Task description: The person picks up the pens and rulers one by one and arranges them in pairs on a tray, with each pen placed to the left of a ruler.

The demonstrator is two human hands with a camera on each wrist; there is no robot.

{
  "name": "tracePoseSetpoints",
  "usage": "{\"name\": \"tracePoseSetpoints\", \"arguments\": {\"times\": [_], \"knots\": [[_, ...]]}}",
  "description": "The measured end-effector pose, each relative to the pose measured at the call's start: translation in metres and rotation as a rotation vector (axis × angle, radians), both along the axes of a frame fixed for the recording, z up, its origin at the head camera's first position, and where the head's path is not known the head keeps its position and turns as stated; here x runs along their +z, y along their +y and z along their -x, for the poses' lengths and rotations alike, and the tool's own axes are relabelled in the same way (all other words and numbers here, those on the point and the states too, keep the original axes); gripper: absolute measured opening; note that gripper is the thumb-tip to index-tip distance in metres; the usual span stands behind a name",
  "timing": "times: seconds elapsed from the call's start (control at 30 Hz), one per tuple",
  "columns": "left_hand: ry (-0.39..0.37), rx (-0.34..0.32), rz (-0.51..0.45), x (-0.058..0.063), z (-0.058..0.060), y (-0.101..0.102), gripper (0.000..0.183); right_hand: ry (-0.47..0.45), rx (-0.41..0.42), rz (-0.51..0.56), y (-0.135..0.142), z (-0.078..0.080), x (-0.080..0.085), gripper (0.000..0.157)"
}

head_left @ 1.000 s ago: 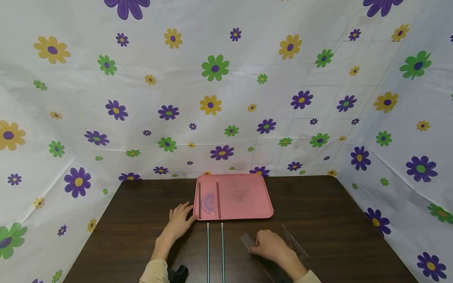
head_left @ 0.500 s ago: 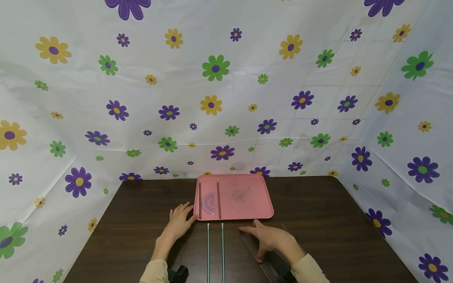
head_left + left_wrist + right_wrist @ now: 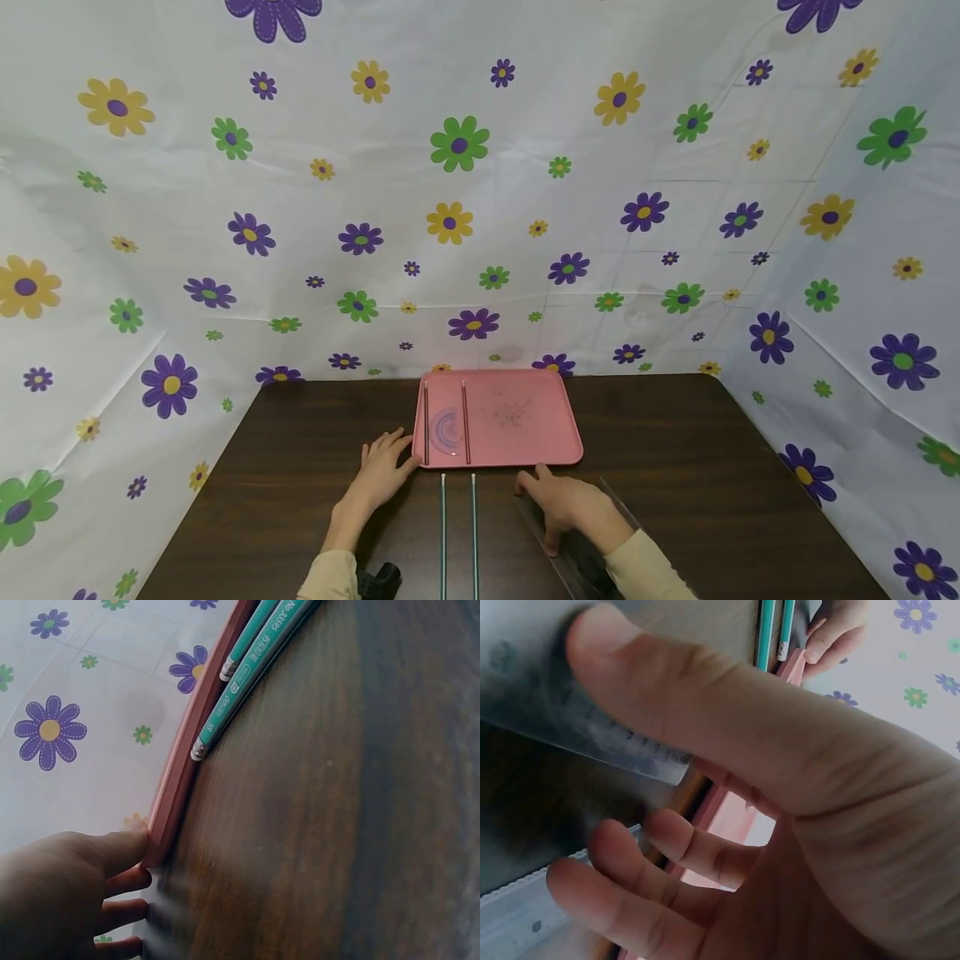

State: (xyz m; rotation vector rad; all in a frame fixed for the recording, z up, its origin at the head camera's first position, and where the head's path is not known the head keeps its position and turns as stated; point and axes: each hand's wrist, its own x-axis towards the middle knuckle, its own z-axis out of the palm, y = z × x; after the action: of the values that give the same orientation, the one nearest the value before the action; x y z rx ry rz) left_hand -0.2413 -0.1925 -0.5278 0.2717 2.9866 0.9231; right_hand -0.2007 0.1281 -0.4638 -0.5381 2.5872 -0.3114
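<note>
While the left hand (image 3: 378,469) is staying at the near-left corner of the pink tray (image 3: 540,442), its thumb touching that corner and its fingers lying open along the left side, the right hand (image 3: 572,507) is taking a different shape. A second ago it was curling round the tray-side end of the clear ruler (image 3: 540,697); now it is stretching thumb and index finger apart along the ruler's edge, the thumb touching it and the other fingers spreading loosely. The ruler is slanting on the near side of the tray, toward its right.

Farther right, also nearer than the tray, a clear set square (image 3: 517,915) is showing only in part, since the right hand and sleeve (image 3: 645,567) are covering the rest. Two teal pencils (image 3: 443,533) are lying side by side in front of the tray, their eraser ends pointing at its near rim. Inside the tray, left of its middle, a protractor (image 3: 446,433) is resting between two slim dark pencils (image 3: 427,425). Behind the tray, a flowered sheet (image 3: 397,192) is hanging.
</note>
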Motion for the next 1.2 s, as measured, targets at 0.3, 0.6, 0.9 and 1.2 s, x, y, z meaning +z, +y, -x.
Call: {"name": "tracePoseSetpoints", "arguments": {"times": [0.3,0.6,0.9,1.2], "knots": [[0.003,0.0,-0.002,0.0,0.0,0.001,0.05,0.015,0.008,-0.052,-0.002,0.007,0.003,0.077],[-0.003,0.002,-0.001,-0.001,0.0,0.0,0.051,-0.206,-0.023,0.316,0.009,0.011,0.004,0.067],[0.003,0.0,0.004,-0.001,0.0,0.001,0.051,-0.29,-0.065,0.56,0.018,0.015,-0.009,0.063],[-0.001,0.002,0.0,0.001,-0.001,0.001,0.051,-0.259,-0.077,0.64,0.022,0.02,-0.013,0.066]]}}
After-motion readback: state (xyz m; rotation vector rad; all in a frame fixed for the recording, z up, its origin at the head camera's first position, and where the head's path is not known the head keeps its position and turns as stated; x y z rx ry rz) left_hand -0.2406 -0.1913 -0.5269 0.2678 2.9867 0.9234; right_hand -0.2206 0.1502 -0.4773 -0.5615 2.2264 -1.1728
